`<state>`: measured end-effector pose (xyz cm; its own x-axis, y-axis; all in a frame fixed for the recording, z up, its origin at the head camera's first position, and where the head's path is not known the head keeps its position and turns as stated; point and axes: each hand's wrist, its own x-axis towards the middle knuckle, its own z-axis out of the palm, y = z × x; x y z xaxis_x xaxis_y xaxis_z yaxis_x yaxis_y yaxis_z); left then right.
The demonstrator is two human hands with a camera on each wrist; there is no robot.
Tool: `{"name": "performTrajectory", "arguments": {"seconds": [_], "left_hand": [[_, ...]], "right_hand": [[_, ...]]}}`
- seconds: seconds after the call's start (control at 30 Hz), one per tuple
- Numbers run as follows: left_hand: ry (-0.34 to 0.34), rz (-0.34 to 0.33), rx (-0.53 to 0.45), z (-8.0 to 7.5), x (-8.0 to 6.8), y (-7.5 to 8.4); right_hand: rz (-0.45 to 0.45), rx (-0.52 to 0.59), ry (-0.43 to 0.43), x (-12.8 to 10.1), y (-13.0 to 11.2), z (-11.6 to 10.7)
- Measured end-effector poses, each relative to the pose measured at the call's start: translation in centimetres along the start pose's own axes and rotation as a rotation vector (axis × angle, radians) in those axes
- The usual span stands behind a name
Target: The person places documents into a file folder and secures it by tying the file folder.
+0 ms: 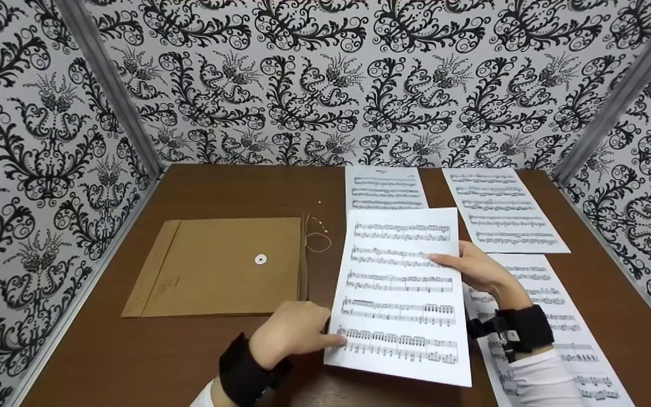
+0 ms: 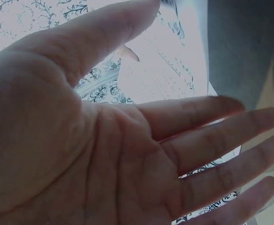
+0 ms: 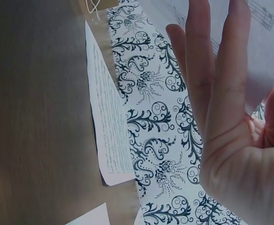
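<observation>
A sheet of piano music (image 1: 399,294) is held tilted above the table's front part, its printed side towards the head camera. My right hand (image 1: 486,271) grips its right edge, thumb on the front and fingers behind. In the right wrist view, the fingers (image 3: 202,70) of that hand reach up along the paper. Beside the sheet's lower left edge is my left hand (image 1: 294,333), its thumb tip over the printed front. The left wrist view shows the left palm (image 2: 118,150) with straight, spread fingers, thumb well apart. Whether the left fingertips touch the paper is unclear.
A brown envelope (image 1: 224,271) with a white button (image 1: 260,259) lies on the left, a loose string (image 1: 319,242) beside it. More music sheets lie at the back centre (image 1: 387,186), back right (image 1: 506,209) and front right (image 1: 571,339). Patterned walls (image 1: 325,85) enclose the brown table (image 1: 235,192).
</observation>
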<state>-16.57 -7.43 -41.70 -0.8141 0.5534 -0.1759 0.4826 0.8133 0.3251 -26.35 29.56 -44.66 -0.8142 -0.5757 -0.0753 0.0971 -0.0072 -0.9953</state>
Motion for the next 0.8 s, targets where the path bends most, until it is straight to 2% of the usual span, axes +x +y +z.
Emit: {"name": "performTrajectory", "arguments": {"seconds": [0.17,0.4,0.57,0.8], "left_hand": [[0.024,0.002,-0.087,-0.3,0.3,-0.6],[0.074,-0.007,-0.283,-0.5,1.4,-1.9],[0.11,0.013,-0.401,-0.7,1.9,-2.5],[0.114,0.043,-0.555,-0.9,2.5,-2.9]], "right_hand": [[-0.01,0.029,0.016,0.1,0.1,-0.1],[-0.026,0.03,0.045,0.0,0.1,-0.1],[-0.025,0.041,0.072,0.0,0.0,-0.2],[-0.008,0.04,0.133,0.0,-0.1,0.0]]}}
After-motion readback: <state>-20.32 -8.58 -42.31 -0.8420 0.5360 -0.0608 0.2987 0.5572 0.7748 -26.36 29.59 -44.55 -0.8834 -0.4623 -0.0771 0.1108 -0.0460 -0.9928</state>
